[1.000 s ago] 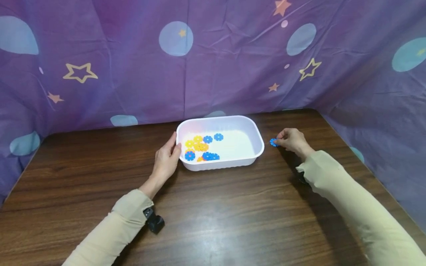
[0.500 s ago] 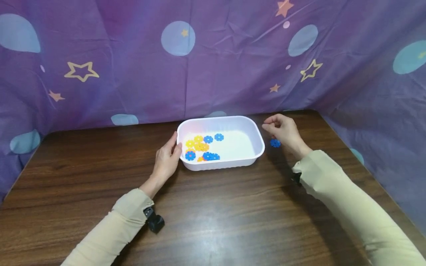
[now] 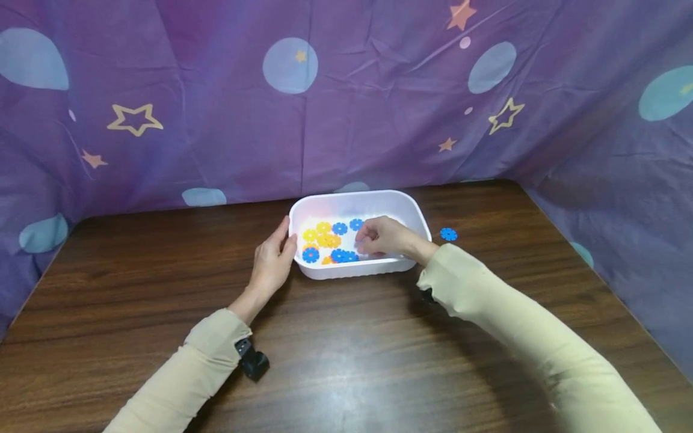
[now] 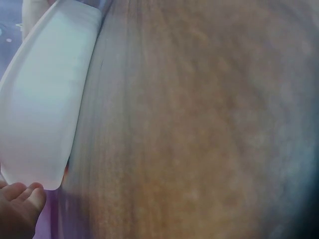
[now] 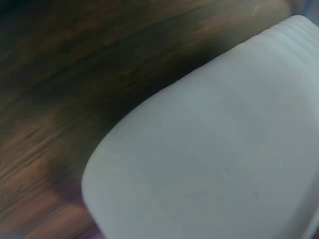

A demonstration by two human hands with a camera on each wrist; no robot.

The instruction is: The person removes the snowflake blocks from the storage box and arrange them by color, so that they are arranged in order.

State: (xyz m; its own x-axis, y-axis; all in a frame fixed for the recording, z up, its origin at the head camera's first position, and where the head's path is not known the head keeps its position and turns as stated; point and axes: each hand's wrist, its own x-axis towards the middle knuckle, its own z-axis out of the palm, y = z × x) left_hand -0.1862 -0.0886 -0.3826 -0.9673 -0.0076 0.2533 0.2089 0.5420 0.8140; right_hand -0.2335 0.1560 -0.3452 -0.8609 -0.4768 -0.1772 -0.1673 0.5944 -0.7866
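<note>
A white plastic tray [image 3: 360,270] stands toward the back of the wooden table. My left hand [image 3: 272,255] holds its left end, thumb at the rim; the left wrist view shows the fingers [image 4: 31,196] against the tray's end. Inside, mostly at the left, lie several flower-shaped plastic discs: yellow discs [image 3: 325,240], a blue disc [image 3: 339,228] and more blue ones near the front wall. My right hand [image 3: 381,236] reaches over the right rim into the tray, its loosely bent fingertips beside the blue discs, with no disc visible between them.
One blue disc [image 3: 449,234] lies on the table [image 3: 335,349] to the right of the tray, beyond my right wrist. A purple curtain [image 3: 233,138] with stars and circles hangs behind the table and along its right side.
My right hand let go of the blue disc on the table right of the tray, rose, and moved left into the tray. My left hand kept its hold on the tray.
</note>
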